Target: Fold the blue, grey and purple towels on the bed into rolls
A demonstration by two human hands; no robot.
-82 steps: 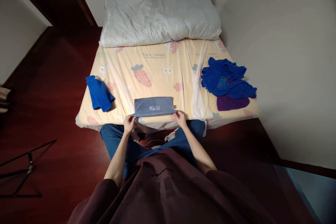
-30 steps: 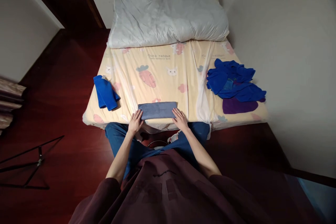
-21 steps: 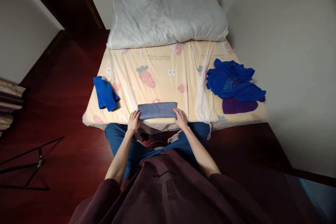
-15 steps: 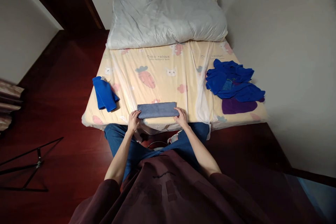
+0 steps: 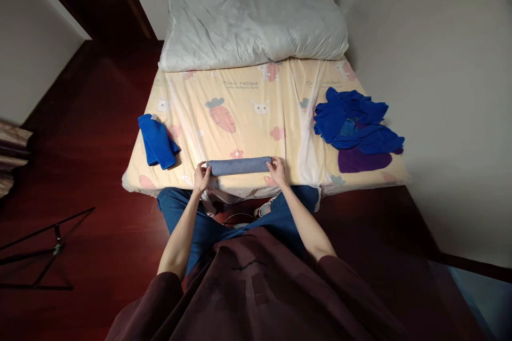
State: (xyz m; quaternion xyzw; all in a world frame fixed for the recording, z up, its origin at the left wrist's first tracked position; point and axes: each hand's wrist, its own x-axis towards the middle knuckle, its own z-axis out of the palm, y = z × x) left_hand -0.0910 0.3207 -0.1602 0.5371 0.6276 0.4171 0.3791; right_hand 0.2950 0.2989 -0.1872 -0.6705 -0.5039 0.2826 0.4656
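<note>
A grey-blue towel lies folded into a narrow strip near the front edge of the bed. My left hand grips its left end with fingers closed on the cloth. My right hand grips its right end the same way. Both hands hold the strip just above the yellow cartoon-print sheet.
A folded bright blue towel sits at the bed's left edge. A loose heap of blue cloths lies on a purple cloth at the right. A white duvet covers the head end. A black stand is on the dark floor.
The towel has gone from a wider rectangle with lettering showing to a narrow strip. My hands moved from lying flat on its ends to gripping them.
</note>
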